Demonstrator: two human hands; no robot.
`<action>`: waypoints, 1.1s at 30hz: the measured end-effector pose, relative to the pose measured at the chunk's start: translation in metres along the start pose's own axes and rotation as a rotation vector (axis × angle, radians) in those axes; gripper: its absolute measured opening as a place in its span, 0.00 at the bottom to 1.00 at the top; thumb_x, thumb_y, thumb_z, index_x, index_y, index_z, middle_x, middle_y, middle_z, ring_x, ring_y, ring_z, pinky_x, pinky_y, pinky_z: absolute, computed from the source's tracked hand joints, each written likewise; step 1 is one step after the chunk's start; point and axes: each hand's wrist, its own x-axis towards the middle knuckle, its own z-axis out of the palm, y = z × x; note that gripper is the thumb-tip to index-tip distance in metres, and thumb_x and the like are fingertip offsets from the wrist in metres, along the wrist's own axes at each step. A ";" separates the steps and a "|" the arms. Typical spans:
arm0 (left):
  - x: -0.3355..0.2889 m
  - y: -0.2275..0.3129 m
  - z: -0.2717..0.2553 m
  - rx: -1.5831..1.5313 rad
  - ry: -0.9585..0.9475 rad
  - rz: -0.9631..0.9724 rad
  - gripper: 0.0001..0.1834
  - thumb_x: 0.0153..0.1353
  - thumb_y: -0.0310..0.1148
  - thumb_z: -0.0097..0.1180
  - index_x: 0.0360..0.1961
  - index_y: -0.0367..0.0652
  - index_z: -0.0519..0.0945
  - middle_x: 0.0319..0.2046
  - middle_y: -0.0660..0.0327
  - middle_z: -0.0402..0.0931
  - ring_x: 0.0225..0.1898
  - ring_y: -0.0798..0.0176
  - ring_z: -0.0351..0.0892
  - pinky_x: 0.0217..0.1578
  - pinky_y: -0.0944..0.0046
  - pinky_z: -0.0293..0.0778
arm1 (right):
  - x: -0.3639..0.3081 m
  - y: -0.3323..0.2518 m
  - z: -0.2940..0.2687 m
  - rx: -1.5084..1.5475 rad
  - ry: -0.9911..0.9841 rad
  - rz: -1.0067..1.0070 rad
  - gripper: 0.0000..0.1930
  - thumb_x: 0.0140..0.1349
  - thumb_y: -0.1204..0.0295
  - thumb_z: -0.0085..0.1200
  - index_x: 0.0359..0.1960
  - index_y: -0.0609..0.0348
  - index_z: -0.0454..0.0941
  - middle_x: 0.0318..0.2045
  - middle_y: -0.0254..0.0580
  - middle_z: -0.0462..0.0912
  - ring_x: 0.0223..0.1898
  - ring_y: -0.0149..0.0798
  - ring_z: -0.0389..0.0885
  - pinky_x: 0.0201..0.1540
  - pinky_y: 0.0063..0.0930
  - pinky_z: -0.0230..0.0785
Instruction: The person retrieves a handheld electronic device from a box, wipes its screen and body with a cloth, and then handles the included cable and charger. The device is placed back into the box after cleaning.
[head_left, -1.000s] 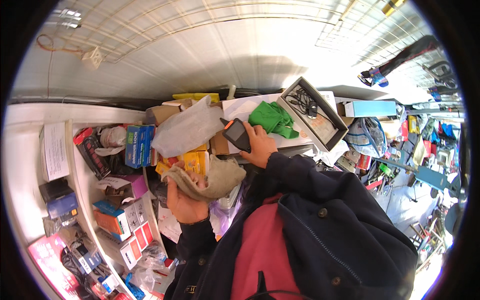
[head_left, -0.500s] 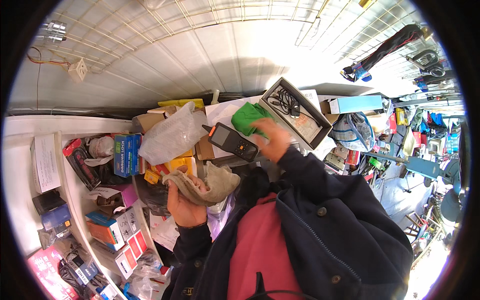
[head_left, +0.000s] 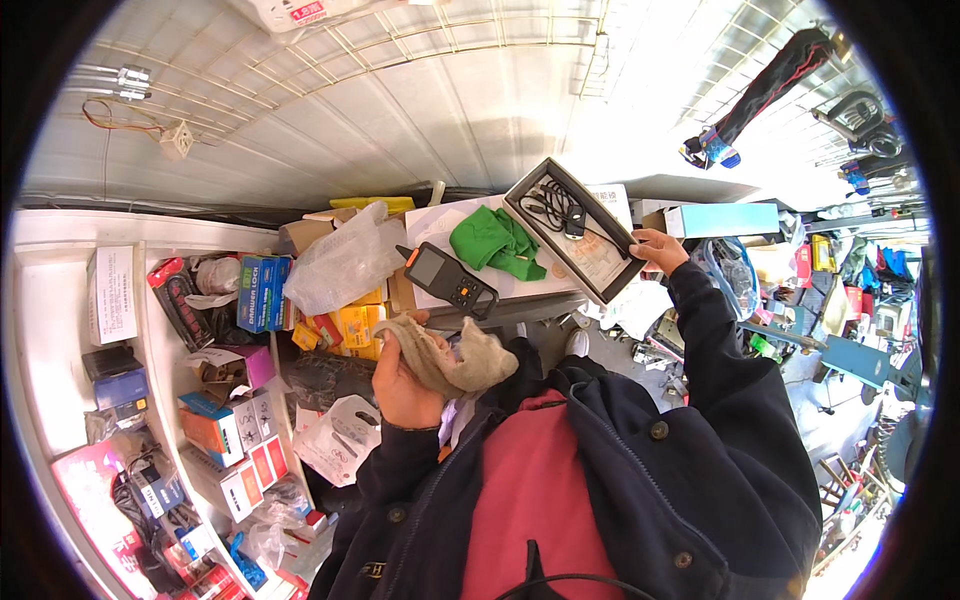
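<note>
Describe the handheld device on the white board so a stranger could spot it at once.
Start at the white board ahead of the person, where a green cloth lies. Just left of that cloth rests the handheld device, untouched by either hand. It alone is dark grey with a screen and orange trim.

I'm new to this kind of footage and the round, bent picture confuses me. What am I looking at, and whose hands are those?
It comes from a wide fisheye camera worn on a person's head, looking down, so straight edges curve. The arms in dark blue sleeves are the wearer's own. The left hand has a crumpled beige cloth in its grip. The right hand holds the edge of a shallow black open box with black cables inside. On the white surface lie a black handheld device with orange buttons and a green folded cloth. White shelves at left hold small boxes.
</note>
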 end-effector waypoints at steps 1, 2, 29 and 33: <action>0.001 -0.006 0.005 0.017 0.003 0.010 0.22 0.78 0.47 0.41 0.60 0.43 0.74 0.51 0.60 0.78 0.41 0.60 0.75 0.41 0.55 0.75 | -0.002 -0.001 0.004 -0.091 -0.017 -0.061 0.29 0.61 0.57 0.68 0.59 0.62 0.80 0.45 0.51 0.87 0.47 0.44 0.86 0.53 0.35 0.75; 0.003 -0.011 0.010 0.013 0.000 0.020 0.21 0.78 0.47 0.42 0.59 0.43 0.75 0.50 0.60 0.78 0.41 0.60 0.75 0.40 0.56 0.74 | -0.006 -0.002 0.007 -0.181 -0.016 -0.128 0.28 0.61 0.57 0.67 0.58 0.62 0.81 0.45 0.51 0.88 0.47 0.44 0.86 0.53 0.35 0.75; 0.051 -0.162 0.036 0.473 -0.275 -0.070 0.27 0.73 0.36 0.46 0.70 0.36 0.65 0.53 0.58 0.74 0.51 0.65 0.75 0.55 0.65 0.73 | -0.096 0.051 0.086 0.470 -0.194 0.028 0.41 0.61 0.53 0.68 0.69 0.63 0.66 0.43 0.49 0.84 0.41 0.37 0.82 0.42 0.29 0.74; 0.052 -0.154 0.038 0.757 -0.086 -0.084 0.19 0.74 0.40 0.51 0.54 0.34 0.79 0.44 0.61 0.81 0.46 0.68 0.78 0.51 0.67 0.73 | -0.095 0.056 0.091 0.549 -0.294 0.051 0.43 0.61 0.56 0.69 0.71 0.63 0.62 0.40 0.45 0.82 0.39 0.34 0.81 0.40 0.27 0.74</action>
